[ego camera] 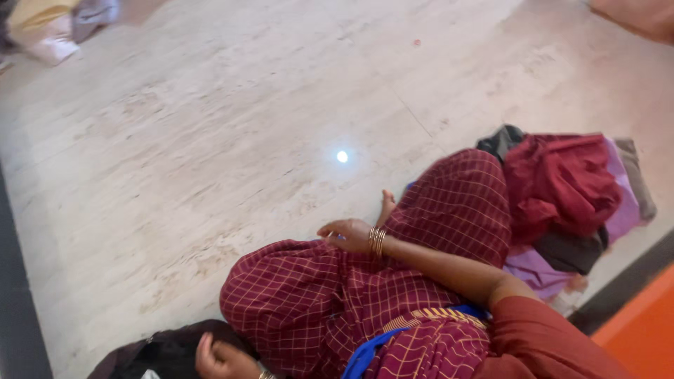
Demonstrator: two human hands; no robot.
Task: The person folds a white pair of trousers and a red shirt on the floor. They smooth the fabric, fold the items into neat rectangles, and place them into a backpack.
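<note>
Dark cloth (151, 354) lies bunched at the floor's (210, 126) bottom edge, gripped by the curled left hand (217, 359). Across the checked maroon lap (316, 295), the right hand (345, 235) rests loosely open, bangles (377, 241) at its wrist. Heaped red and purple clothes (569, 196) lie beyond the knee; pale bundles (53, 28) fill the far left corner.

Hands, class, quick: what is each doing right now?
Left hand: curled on dark cloth; a firm hold cannot be told.
Right hand: loosely open, empty, on checked maroon garment.
</note>
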